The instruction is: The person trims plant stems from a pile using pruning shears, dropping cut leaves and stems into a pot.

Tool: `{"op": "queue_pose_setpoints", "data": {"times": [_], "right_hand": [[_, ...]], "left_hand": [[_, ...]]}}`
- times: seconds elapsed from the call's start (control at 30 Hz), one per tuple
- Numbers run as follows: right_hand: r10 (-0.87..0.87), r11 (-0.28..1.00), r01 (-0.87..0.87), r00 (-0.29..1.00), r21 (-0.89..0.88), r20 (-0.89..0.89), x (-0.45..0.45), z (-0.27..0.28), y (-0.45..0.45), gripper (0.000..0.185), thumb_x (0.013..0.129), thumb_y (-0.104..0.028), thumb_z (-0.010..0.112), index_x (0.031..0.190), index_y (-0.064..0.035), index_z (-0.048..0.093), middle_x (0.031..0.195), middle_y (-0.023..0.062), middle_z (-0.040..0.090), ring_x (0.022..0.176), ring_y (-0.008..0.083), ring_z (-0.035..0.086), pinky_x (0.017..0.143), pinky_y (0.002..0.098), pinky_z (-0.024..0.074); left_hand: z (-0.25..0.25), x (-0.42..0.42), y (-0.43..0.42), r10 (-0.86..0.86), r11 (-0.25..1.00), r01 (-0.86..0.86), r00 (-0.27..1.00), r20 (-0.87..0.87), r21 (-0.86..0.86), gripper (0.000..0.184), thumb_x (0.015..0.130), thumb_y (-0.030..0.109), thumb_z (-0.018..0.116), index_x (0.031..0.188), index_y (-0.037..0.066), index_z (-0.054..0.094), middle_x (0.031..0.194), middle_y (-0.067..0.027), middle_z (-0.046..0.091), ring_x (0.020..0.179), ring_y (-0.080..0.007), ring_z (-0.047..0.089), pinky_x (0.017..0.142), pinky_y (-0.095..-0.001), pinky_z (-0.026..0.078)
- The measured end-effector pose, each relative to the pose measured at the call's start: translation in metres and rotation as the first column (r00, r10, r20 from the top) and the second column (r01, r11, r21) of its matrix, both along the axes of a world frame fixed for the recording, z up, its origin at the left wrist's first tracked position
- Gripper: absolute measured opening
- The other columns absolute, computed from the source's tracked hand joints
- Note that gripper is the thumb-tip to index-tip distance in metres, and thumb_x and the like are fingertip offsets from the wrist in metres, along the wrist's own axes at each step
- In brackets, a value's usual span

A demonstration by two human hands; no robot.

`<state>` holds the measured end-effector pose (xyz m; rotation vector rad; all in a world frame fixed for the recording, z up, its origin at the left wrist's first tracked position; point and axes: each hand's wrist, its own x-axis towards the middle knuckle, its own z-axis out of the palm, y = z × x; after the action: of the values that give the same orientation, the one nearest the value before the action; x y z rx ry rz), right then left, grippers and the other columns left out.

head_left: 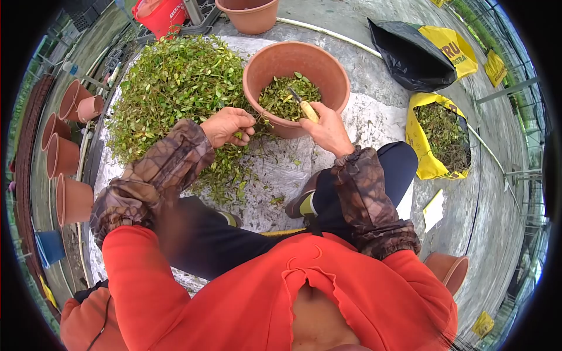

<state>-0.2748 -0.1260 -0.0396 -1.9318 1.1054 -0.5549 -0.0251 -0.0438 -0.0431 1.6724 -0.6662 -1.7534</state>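
Observation:
My left hand [228, 127] pinches a thin plant stem [257, 121] near the front left of a large terracotta-coloured pot [256, 70]. Across from it, my right hand [329, 127] is closed around the pale yellow handle of a small knife [309, 111]. The knife's dark blade points up and away, over the cut leafy pieces [287, 96] inside the pot. A big heap of leafy green cuttings [175, 88] lies to the left, with loose stems and leaves trailing under my left wrist. My fingers partly hide the stem.
A white sheet [374, 117] covers the ground. On the right are a yellow bag [417, 137] of plant scraps and a black-lined bag [404, 52]. Brown pots [75, 199] line the left side. A red bucket [158, 20] and another pot [249, 14] stand ahead.

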Motion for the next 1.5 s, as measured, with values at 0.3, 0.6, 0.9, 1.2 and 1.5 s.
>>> {"op": "queue_pose_setpoints", "data": {"times": [0.3, 0.6, 0.9, 1.2, 1.5], "right_hand": [[0.105, 0.994, -0.103, 0.993, 0.037, -0.062, -0.001, 0.01, 0.014, 0.044, 0.078, -0.023, 0.065, 0.113, 0.0009, 0.056, 0.086, 0.0171, 0.064, 0.077, 0.0257, 0.063, 0.069, 0.0365, 0.0481], [0.102, 0.693, -0.303, 0.94, 0.655, 0.326, 0.03, 0.015, 0.032, 0.029, 0.086, -0.017, 0.06, 0.111, -0.0025, 0.053, 0.076, 0.004, 0.055, 0.057, 0.011, 0.055, 0.048, 0.0258, 0.0461], [0.022, 0.624, -0.315, 0.922, 0.715, 0.386, 0.053, 0.009, 0.032, 0.025, 0.089, -0.017, 0.059, 0.108, -0.0018, 0.053, 0.074, 0.0061, 0.059, 0.052, 0.0116, 0.057, 0.044, 0.0247, 0.0457], [0.319, 0.889, -0.355, 0.933, 0.287, 0.167, 0.036, 0.017, 0.039, 0.041, 0.081, -0.018, 0.062, 0.116, 0.0008, 0.053, 0.085, 0.0118, 0.062, 0.069, 0.0219, 0.062, 0.062, 0.0343, 0.0482], [0.05, 0.995, -0.049, 0.999, 0.086, -0.007, 0.023, 0.0, 0.017, 0.043, 0.079, -0.023, 0.062, 0.114, 0.0013, 0.055, 0.088, 0.019, 0.064, 0.08, 0.0291, 0.062, 0.071, 0.0388, 0.0479]], "left_hand": [[-0.002, 0.01, 0.004, 0.075, 0.997, -0.076, 0.996, 0.056, 0.017, 0.007, 0.089, 0.013, 0.055, 0.091, 0.006, 0.055, 0.074, -0.0032, 0.059, 0.061, -0.0143, 0.056, 0.061, -0.0353, 0.052], [0.002, 0.018, 0.02, 0.15, 0.989, -0.149, 0.986, 0.074, -0.024, 0.007, 0.088, 0.013, 0.056, 0.088, 0.007, 0.053, 0.073, -0.0026, 0.058, 0.061, -0.0131, 0.056, 0.059, -0.0327, 0.053], [-0.007, 0.029, 0.042, 0.111, 0.993, -0.105, 0.986, 0.126, -0.053, 0.009, 0.088, 0.015, 0.057, 0.089, 0.007, 0.054, 0.073, -0.003, 0.06, 0.059, -0.0128, 0.059, 0.056, -0.0297, 0.052], [-0.001, 0.028, 0.033, 0.192, 0.981, -0.187, 0.974, 0.117, -0.054, 0.008, 0.087, 0.014, 0.056, 0.089, 0.007, 0.053, 0.071, -0.0028, 0.059, 0.059, -0.0131, 0.057, 0.056, -0.0314, 0.052], [-0.002, -0.012, -0.023, 0.017, 0.996, 0.0, 0.982, 0.189, -0.089, 0.012, 0.089, 0.014, 0.053, 0.097, 0.005, 0.054, 0.074, -0.0028, 0.058, 0.057, -0.0126, 0.055, 0.053, -0.0287, 0.049]]}}
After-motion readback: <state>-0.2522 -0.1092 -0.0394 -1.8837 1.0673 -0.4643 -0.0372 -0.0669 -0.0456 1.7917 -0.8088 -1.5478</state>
